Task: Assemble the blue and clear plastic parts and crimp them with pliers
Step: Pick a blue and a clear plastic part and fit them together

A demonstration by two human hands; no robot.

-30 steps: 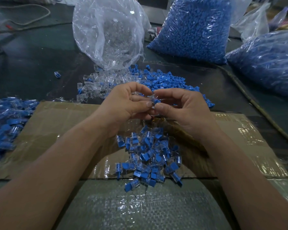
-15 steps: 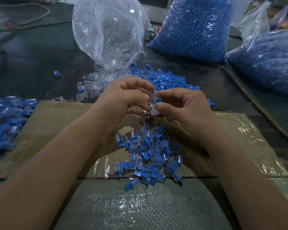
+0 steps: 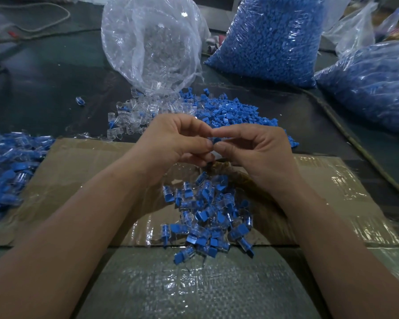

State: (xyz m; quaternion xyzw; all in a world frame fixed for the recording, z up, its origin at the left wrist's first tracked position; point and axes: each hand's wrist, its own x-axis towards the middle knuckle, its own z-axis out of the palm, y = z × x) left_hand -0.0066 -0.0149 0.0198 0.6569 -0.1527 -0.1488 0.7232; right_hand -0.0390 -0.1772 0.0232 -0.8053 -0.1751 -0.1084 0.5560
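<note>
Left hand (image 3: 177, 143) and right hand (image 3: 258, 153) stay together above cardboard (image 3: 78, 171); fingertips closer than half second ago; clear piece now mostly hidden by thumbs; both hands pinch blue part (image 3: 217, 140) between thumb and forefinger. Assembled pile (image 3: 205, 215) lies below wrists; loose blue parts (image 3: 235, 111) and clear parts (image 3: 129, 118) behind hands; clear bag (image 3: 148, 42) and blue bags (image 3: 270, 38) beyond.

Closer fingertips (image 3: 205, 143) around blue part (image 3: 217, 140)

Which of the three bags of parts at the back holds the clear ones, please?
The leftmost bag, lying open with clear pieces spilling from its mouth; the middle bag and the right bag show solid blue inside.
</note>
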